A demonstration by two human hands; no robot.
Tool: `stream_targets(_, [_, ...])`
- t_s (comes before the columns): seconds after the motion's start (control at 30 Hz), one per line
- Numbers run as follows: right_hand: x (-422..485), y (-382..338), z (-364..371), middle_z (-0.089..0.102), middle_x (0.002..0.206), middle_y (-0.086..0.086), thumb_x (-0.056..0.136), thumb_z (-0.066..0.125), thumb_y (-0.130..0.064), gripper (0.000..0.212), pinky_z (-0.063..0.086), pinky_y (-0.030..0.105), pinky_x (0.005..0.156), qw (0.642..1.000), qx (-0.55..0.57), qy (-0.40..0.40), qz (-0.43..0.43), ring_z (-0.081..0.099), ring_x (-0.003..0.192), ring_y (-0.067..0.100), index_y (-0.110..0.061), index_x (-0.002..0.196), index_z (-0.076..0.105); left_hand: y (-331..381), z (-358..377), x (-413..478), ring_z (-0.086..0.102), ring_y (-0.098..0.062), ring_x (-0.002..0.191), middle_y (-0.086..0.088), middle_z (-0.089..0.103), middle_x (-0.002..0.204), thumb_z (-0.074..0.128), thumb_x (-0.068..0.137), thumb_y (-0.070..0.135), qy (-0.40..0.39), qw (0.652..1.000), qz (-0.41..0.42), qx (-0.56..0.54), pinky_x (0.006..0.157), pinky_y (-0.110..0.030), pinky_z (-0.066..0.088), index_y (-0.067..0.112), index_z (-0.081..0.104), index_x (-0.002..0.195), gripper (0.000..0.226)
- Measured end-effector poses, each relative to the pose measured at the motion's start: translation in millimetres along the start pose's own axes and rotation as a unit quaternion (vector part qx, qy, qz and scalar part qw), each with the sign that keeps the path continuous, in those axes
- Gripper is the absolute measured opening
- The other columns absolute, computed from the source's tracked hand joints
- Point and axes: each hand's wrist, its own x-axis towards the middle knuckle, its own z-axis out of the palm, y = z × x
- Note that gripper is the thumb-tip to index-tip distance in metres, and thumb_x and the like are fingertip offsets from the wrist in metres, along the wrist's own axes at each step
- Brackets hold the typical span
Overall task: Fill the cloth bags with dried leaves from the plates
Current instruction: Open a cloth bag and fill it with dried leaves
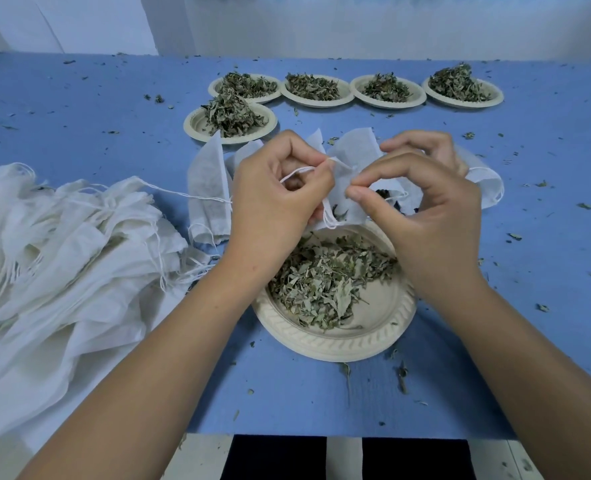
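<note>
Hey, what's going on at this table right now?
A person seems to be closing a small cloth bag over the near plate of dried leaves. The left hand pinches its drawstring; the right hand pinches the bag at its mouth. Some leaves show dark inside. Five heaped plates wait farther back, and a pile of bags lies at the left.

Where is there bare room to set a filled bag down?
The widest bare stretch is the blue table's right side, between the near plate and the table edge, only leaf crumbs. Another lies far left, behind the pile of cloth bags. The middle is crowded: left hand and right hand pinch a cloth bag's drawstring amid flat bags and plates.
</note>
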Motion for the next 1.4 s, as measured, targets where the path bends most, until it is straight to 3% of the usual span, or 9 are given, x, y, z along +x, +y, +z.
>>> stream_targets(0.17, [-2.9,3.6,7.8,0.060,0.086,-0.023,0.083,0.071,-0.022,0.009,0.019,0.045,0.104,0.991,-0.111,-0.049,-0.046,0.052,0.113,0.012,-0.016,0.076,0.071,0.9,0.4,-0.7,0.048,-0.004,0.036,0.008,0.058,0.050,0.065,0.090,0.006,-0.017,1.000,0.015,-0.003,0.037,-0.017,0.040,0.016,0.057,0.074,0.021])
stream_targets(0.27, [-0.9,4.8,3.4,0.069,0.089,-0.017,0.094,0.054,-0.031,0.024,0.016,0.049,0.111,0.993,-0.028,-0.117,0.019,0.047,0.121,0.004,-0.023,0.081,0.072,-0.8,-0.9,2.1,0.050,-0.005,0.036,0.006,0.058,0.048,0.064,0.089,0.003,0.023,1.000,0.005,0.004,0.039,-0.017,0.040,0.013,0.057,0.075,0.019])
stream_targets(0.37, [3.1,4.6,-6.5,0.068,0.089,-0.014,0.092,0.051,-0.035,0.027,0.031,0.054,0.100,0.996,0.018,-0.083,-0.009,0.054,0.106,0.010,-0.019,0.083,0.071,-1.9,-2.5,5.0,0.048,-0.003,0.035,0.009,0.055,0.046,0.062,0.090,0.000,0.090,0.996,-0.005,-0.012,0.040,-0.016,0.040,0.004,0.056,0.079,0.013])
stream_targets(0.47, [7.7,4.7,-16.3,0.069,0.087,-0.005,0.078,0.076,-0.026,0.018,0.046,0.038,0.087,0.953,0.124,-0.278,0.012,0.063,0.088,0.014,-0.012,0.089,0.071,-0.6,-5.0,8.3,0.046,-0.002,0.037,0.012,0.052,0.045,0.061,0.090,-0.001,0.144,0.989,-0.002,-0.021,0.042,-0.014,0.038,0.002,0.057,0.081,0.010])
stream_targets(0.53, [8.3,6.4,-17.9,0.068,0.106,-0.011,0.069,0.084,-0.026,0.038,0.044,0.028,0.095,0.886,0.110,-0.447,0.055,0.061,0.105,0.012,-0.021,0.105,0.071,0.8,-5.8,9.3,0.045,-0.002,0.037,0.012,0.051,0.045,0.060,0.090,0.000,0.150,0.988,-0.004,-0.026,0.041,-0.014,0.037,0.002,0.057,0.080,0.011])
stream_targets(0.6, [4.6,11.8,-12.4,0.065,0.114,-0.014,0.069,0.085,-0.022,0.041,0.039,0.025,0.101,0.862,0.050,-0.502,0.047,0.055,0.113,0.004,-0.026,0.107,0.071,1.0,-6.8,9.4,0.044,-0.003,0.036,0.012,0.050,0.045,0.060,0.090,0.000,0.142,0.989,-0.005,-0.026,0.041,-0.015,0.037,0.005,0.055,0.077,0.014])
stream_targets(0.77, [4.4,13.2,-3.4,0.070,0.102,-0.004,0.074,0.081,-0.008,0.022,0.046,0.029,0.097,0.903,0.026,-0.427,0.024,0.063,0.100,0.004,-0.013,0.094,0.076,2.6,-7.9,8.7,0.044,-0.003,0.036,0.013,0.050,0.044,0.060,0.091,0.001,0.128,0.992,-0.001,-0.022,0.041,-0.015,0.038,0.008,0.053,0.075,0.018])
stream_targets(1.13, [10.5,14.9,-17.9,0.072,0.089,-0.010,0.078,0.075,-0.008,0.019,0.051,0.033,0.084,0.939,0.019,-0.340,0.058,0.066,0.089,0.009,-0.022,0.090,0.075,4.1,-7.5,6.9,0.045,-0.004,0.037,0.012,0.051,0.046,0.061,0.091,0.001,0.119,0.993,-0.006,-0.017,0.042,-0.016,0.039,0.006,0.055,0.079,0.015])
stream_targets(1.4, [14.9,7.8,-23.4,0.072,0.080,-0.016,0.074,0.069,0.006,0.037,0.051,0.014,0.072,0.963,0.222,-0.138,0.072,0.068,0.077,0.001,-0.017,0.103,0.064,1.2,-5.1,4.0,0.049,-0.007,0.036,0.006,0.055,0.048,0.064,0.090,0.003,0.041,0.999,-0.030,0.013,0.036,-0.018,0.038,0.007,0.056,0.076,0.017])
